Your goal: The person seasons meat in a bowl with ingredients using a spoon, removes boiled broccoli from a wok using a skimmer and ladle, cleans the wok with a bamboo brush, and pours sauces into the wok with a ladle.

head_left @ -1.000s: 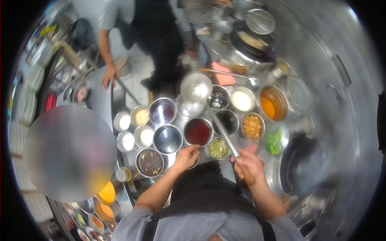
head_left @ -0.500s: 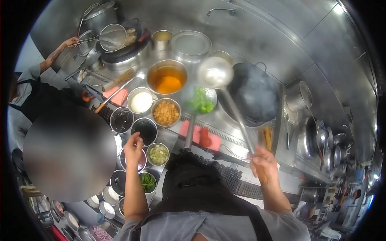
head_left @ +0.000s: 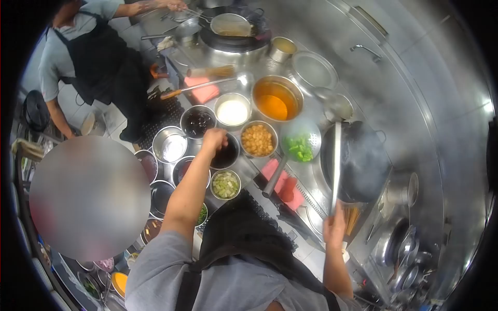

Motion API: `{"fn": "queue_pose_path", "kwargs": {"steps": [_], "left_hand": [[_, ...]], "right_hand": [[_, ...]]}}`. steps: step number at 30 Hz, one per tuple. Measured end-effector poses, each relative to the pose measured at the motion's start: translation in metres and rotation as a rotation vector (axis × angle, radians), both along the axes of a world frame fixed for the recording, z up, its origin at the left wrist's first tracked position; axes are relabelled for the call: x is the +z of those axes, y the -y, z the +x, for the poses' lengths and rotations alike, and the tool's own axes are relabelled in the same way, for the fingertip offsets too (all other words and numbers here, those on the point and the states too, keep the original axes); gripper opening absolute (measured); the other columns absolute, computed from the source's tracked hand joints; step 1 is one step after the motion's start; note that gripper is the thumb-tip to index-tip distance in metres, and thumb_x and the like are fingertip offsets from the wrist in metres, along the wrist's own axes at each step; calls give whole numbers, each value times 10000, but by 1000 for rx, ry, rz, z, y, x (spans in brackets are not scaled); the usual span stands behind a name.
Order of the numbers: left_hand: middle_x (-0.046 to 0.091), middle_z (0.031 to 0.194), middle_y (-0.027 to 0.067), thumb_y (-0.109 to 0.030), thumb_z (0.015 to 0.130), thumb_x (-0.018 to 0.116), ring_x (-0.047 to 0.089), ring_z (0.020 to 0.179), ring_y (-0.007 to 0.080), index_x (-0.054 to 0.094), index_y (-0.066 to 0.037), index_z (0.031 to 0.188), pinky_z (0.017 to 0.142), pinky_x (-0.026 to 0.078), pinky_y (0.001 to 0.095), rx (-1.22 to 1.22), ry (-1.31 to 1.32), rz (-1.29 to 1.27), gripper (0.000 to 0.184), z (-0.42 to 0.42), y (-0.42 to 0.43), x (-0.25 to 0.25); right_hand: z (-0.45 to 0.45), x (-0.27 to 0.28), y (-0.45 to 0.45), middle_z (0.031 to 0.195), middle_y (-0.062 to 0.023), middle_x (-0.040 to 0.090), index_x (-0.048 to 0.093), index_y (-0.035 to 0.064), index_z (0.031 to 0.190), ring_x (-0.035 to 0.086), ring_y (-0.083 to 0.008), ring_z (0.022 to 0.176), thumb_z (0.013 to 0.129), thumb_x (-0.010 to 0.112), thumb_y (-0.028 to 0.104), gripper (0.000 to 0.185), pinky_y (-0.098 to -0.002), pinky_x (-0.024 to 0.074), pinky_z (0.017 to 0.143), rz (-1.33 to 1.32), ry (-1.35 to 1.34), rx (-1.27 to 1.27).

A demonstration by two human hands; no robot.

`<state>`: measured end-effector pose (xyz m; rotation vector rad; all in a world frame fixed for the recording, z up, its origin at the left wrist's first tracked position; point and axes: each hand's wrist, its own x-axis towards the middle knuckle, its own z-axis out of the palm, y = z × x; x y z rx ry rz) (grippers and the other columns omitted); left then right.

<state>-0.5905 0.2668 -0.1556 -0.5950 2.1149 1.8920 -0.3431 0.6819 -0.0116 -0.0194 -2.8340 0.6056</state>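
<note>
My right hand (head_left: 335, 227) is wrapped round the lower end of a long-handled metal ladle (head_left: 337, 160), whose bowl is up beside the orange liquid pot. The ladle's handle crosses the left edge of a smoking dark wok (head_left: 360, 166). Over the rim of a bowl of dark liquid (head_left: 226, 155) is my left hand (head_left: 215, 139), its fingers drawn together; what they hold, if anything, is hidden. Close to it stand a bowl of black contents (head_left: 198, 122), a bowl of white contents (head_left: 232, 112) and a bowl of brown cubes (head_left: 258, 140). Chopped greens lie in a perforated skimmer (head_left: 312, 136).
A pot of orange liquid (head_left: 277, 101) stands behind the bowls. Pink cloths (head_left: 282, 184) lie along the counter's front edge. Chopped pale green pieces (head_left: 225, 185) fill a nearer bowl. At upper left, another person (head_left: 98, 57) holds a strainer over a second wok.
My view has swung left, so the counter sits further right. My left hand has reached forward to the dark liquid bowl, its fingers closing. The ladle now stands more upright in my right hand.
</note>
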Motion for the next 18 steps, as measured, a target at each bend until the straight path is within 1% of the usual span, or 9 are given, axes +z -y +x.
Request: {"fn": "queue_pose_path", "kwargs": {"steps": [3,5,9,11,12,13,15,17,18], "left_hand": [[635,742,125,-176,832,548,575,510,162,609,40,860,379,357,260,172,-14,164,226,-24,2,-12],[620,681,138,-120,811,553,605,499,192,602,42,804,382,405,285,208,67,215,169,-39,4,-18],[623,669,124,-109,825,528,615,510,190,602,38,798,392,419,279,221,82,176,167,-49,3,-26],[624,659,113,-107,826,511,616,511,185,608,30,795,396,425,280,208,75,161,170,-49,4,-33],[625,655,109,-107,825,507,617,513,182,614,25,795,397,426,280,218,50,142,172,-48,3,-32],[625,651,105,-107,824,503,619,515,180,619,20,795,398,428,280,229,23,123,174,-47,3,-31],[642,745,114,-73,852,523,614,536,168,583,18,854,395,410,262,185,64,124,109,-48,6,-34],[644,745,111,-68,859,520,623,547,171,579,8,844,398,413,263,160,62,114,98,-52,5,-40],[644,745,111,-68,859,520,623,547,171,579,8,844,398,413,263,153,62,115,98,-52,5,-38]], "right_hand": [[-29,14,58,958,-221,607,444,65,1344,597,-312,755,772,581,4,591,-370,484,741,-213,323,114],[-61,6,94,965,-226,602,402,102,1378,608,-371,822,801,559,40,601,-423,479,747,-180,181,346],[-102,-28,138,1027,-253,593,332,142,1419,592,-417,879,827,518,65,626,-457,468,772,-8,303,372],[-106,-26,162,936,-247,606,277,154,1444,607,-395,827,825,499,82,662,-457,471,756,-60,350,333],[-106,-19,168,811,-222,607,262,162,1454,612,-371,764,818,492,73,682,-457,470,758,-203,559,270],[-108,-12,171,811,-222,607,262,162,1454,612,-371,764,818,492,73,682,-457,470,758,-197,567,276],[-114,1,166,937,-253,617,249,37,1428,599,-414,836,818,523,88,670,-461,463,794,-400,940,65],[-123,-21,123,996,-248,608,275,47,1419,622,-408,796,823,525,117,650,-453,506,760,85,460,472],[-137,-2,114,1016,-263,598,262,58,1425,623,-415,798,823,527,119,660,-455,511,751,278,525,435]]}}
